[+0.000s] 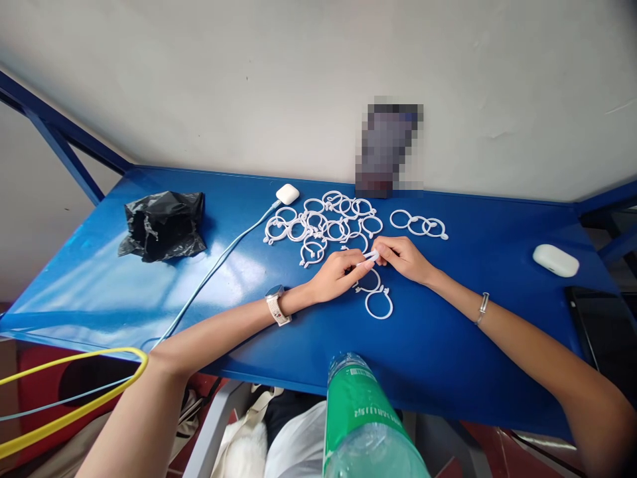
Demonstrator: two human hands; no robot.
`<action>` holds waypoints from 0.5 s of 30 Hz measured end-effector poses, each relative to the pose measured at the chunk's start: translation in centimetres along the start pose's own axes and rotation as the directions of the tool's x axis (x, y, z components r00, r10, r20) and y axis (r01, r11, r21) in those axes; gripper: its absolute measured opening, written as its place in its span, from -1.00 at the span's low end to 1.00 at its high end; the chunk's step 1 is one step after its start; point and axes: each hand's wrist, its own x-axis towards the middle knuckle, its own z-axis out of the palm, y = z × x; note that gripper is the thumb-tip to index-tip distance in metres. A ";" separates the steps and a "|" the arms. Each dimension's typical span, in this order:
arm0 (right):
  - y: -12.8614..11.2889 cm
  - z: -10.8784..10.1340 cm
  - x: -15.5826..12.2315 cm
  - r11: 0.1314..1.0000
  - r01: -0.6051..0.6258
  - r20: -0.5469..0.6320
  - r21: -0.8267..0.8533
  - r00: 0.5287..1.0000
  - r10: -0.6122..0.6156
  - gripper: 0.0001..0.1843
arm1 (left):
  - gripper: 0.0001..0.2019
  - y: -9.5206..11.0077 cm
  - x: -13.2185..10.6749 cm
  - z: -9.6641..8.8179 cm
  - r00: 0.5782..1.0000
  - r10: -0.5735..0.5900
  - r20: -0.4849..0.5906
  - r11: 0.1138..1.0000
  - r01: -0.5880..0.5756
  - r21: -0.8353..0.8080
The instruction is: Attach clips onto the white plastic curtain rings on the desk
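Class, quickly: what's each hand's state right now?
Left hand: closed, holding a white piece.
Right hand: closed against the white piece's end; firm hold unclear.

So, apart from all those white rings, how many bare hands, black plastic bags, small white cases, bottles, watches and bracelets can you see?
Bare hands: 2 (left hand, right hand)
Black plastic bag: 1
Small white cases: 2
Bottle: 1
Watch: 1
Bracelet: 1
Total: 8

Worktop (462,352): blue, glossy
Black bag (166,224): crumpled, left end
White charger (287,194): near back edge, pale blue cable (212,271) running frontward
Ring pile (326,226): white, overlapping, middle
3 rings (426,227): overlapping, right of pile
2 rings (379,291): close together, nearer front
White case (555,260): right end
Dark device (604,328): flat, beside right edge
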 end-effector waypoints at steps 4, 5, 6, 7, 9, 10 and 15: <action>0.0 -0.1 0.0 1.000 0.003 -0.018 0.011 1.000 -0.003 -0.51 | -0.56 -0.1 0.0 0.1 1.000 -0.013 -0.010 1.000 0.013 0.008; 0.0 -0.1 0.0 1.000 0.003 -0.019 0.016 1.000 -0.002 -0.51 | -0.56 -0.1 0.0 0.1 1.000 -0.019 -0.011 1.000 0.019 0.012; 0.0 -0.1 0.0 1.000 0.002 -0.020 0.018 1.000 -0.001 -0.51 | -0.55 -0.1 0.0 0.1 1.000 -0.025 -0.012 1.000 0.025 0.016; 0.0 -0.1 0.0 1.000 -0.001 -0.021 0.020 1.000 0.001 -0.52 | -0.55 -0.1 0.0 0.1 0.999 -0.031 -0.013 0.999 0.031 0.019; 0.0 -0.1 0.0 1.000 -0.005 -0.022 0.021 1.000 0.006 -0.52 | -0.55 0.0 0.1 0.0 0.999 -0.041 -0.012 0.999 0.041 0.020; 0.0 -0.1 0.0 1.000 -0.008 -0.023 0.022 1.000 0.008 -0.52 | -0.55 0.0 0.1 0.0 0.999 -0.045 -0.012 0.999 0.045 0.019; 0.0 -0.1 0.0 1.000 -0.011 -0.044 0.020 0.999 0.012 -0.53 | -0.55 0.1 0.1 0.0 0.998 -0.062 -0.024 0.998 0.063 0.013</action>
